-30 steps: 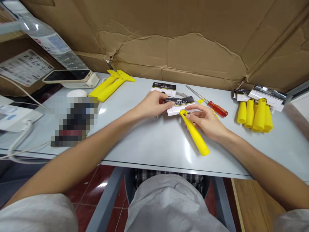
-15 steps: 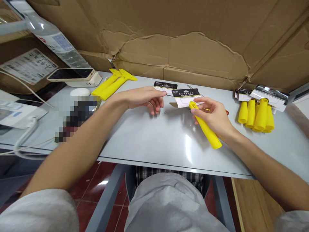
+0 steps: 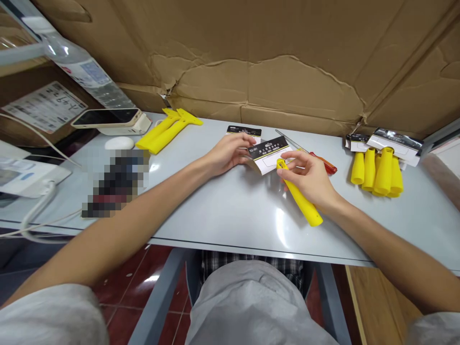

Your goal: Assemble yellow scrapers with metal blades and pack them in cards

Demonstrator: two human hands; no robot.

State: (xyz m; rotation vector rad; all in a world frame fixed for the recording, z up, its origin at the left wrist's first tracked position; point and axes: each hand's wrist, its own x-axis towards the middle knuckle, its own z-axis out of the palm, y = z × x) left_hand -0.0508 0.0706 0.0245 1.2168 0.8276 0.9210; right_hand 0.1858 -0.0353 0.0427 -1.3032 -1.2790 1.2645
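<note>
My right hand is closed around a yellow plastic handle, its slotted end up by my thumb and its round end tilted toward the table's front edge. Against that slotted end is a black-and-white printed cardboard header card, its right edge by my right fingertips. My left hand has its curled fingers at the card's left edge, seemingly pinching it. Behind them lies another header card. A screwdriver with a red handle lies just beyond my right hand, its shaft pointing back left.
Several yellow handles with cards are piled at the right. Yellow T-shaped pieces lie at the back left. Further left are a phone on a stand, a white mouse, cables and a plastic bottle. Cardboard walls the back.
My left hand has moved right to the header card's left edge. The card has tilted and come nearer, and my right hand with the yellow handle has shifted slightly left.
</note>
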